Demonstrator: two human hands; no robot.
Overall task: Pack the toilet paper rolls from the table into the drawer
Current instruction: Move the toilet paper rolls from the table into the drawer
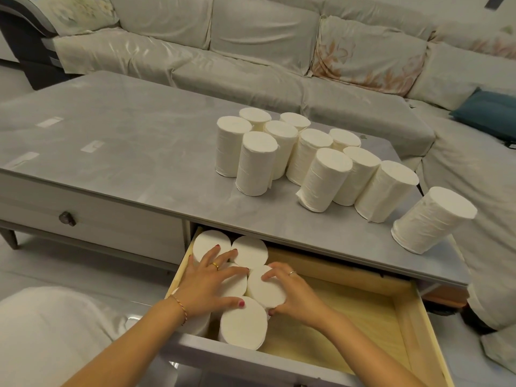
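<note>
The person's forearms are reaching in from the near edge, over the drawer [402, 325] front, which is lying closest of all. Going by size from there: the table [117, 141] is carrying eleven rolls still to pack, ten in a standing cluster [301, 152] and a lone roll [434, 219] sitting near the right-hand corner. The drawer, pulled open under the table's right half, is showing bare wood across its right part; the rolls in the drawer [243, 322] are standing on end, crowded into its left side, five or six by my count, some hidden under the hands.

Left hand [206, 280]: lying flat with fingers spread across the tops of the left-side rolls, pressing rather than gripping anything. Right hand [293, 291]: fingers and thumb curling around the held roll [265, 289], closed on its sides, seating it against its neighbours.

Judgement: the step is settling this roll into the row. Doing it well means keeping it upright, pushing it snug against the adjacent rolls while the left hand is steadying them, so that no gaps are wasting room for the eleven remaining.
</note>
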